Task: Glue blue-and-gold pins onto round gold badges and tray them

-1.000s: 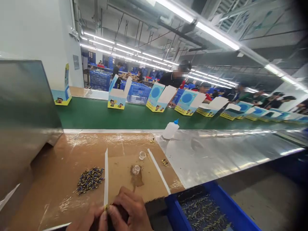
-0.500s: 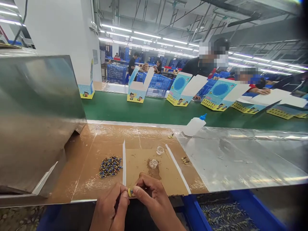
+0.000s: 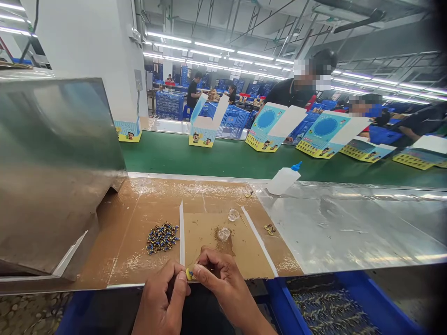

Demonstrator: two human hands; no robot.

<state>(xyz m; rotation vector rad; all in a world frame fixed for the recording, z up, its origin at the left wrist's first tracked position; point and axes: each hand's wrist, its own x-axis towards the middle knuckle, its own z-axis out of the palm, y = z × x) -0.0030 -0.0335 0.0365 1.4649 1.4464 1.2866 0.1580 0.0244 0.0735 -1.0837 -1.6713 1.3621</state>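
My left hand (image 3: 164, 295) pinches a small yellow disc-shaped piece (image 3: 189, 274) between thumb and forefinger, just over the table's front edge. Against it, my right hand (image 3: 221, 274) closes thumb and forefinger on a tiny blue part (image 3: 192, 273), mostly covered by the fingertips. Whether the two pieces are joined cannot be made out. Beyond the hands lies a cardboard mat (image 3: 204, 225) with a small clear cup (image 3: 223, 234) on a wet brown stain and another clear cup (image 3: 233, 215) behind it. A pile of small blue, dark and yellow pieces (image 3: 162, 238) sits left of the mat.
A white squeeze bottle (image 3: 283, 180) with a blue tip stands near the green belt (image 3: 157, 156), which carries printed boxes (image 3: 202, 132). A few yellow-based pieces (image 3: 269, 229) lie right of the mat. A metal housing (image 3: 52, 177) rises at left; a blue tray (image 3: 289, 302) is below right.
Both hands keep the same pinch, with the pieces barely shifted. The boxes sit slightly further right. A co-worker's hand at the far right has left the box it was touching.
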